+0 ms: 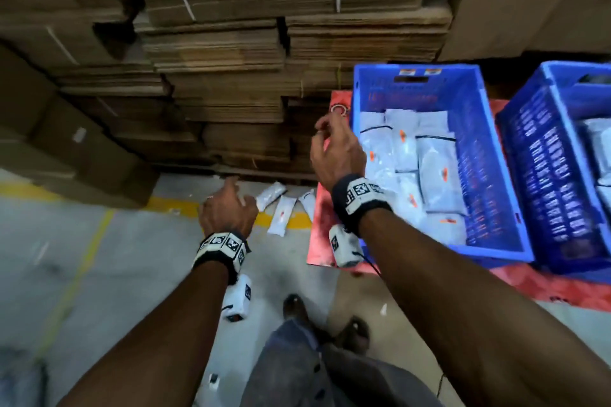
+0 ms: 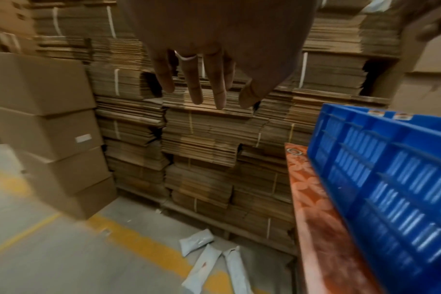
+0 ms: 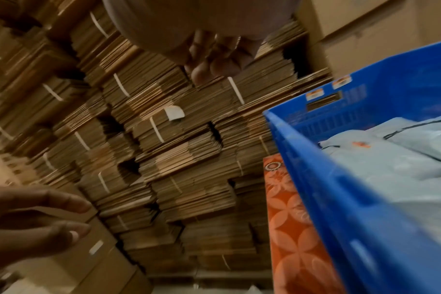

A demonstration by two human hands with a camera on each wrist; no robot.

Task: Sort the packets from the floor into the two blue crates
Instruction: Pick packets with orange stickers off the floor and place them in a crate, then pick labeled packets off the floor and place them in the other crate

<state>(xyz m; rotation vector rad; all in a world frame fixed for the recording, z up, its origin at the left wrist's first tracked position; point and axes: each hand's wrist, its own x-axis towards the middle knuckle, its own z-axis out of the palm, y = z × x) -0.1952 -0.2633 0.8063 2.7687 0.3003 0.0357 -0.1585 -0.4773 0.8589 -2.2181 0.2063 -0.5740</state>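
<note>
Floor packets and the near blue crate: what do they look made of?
Pale grey floor packets: probably thin plastic film, soft and creased, with a slight sheen. Near blue ribbed crate: likely rigid moulded plastic, judging by its slotted walls, handle cutout and even colour.

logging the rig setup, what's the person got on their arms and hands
Both forearms are bare, with no sleeves. Each wrist has a dark band carrying white blocks printed with black square markers. A small white camera box with a thin black cable hangs under the right wrist, and a similar one under the left. The left hand wears a pale ring; the right hand also shows a ring.
</note>
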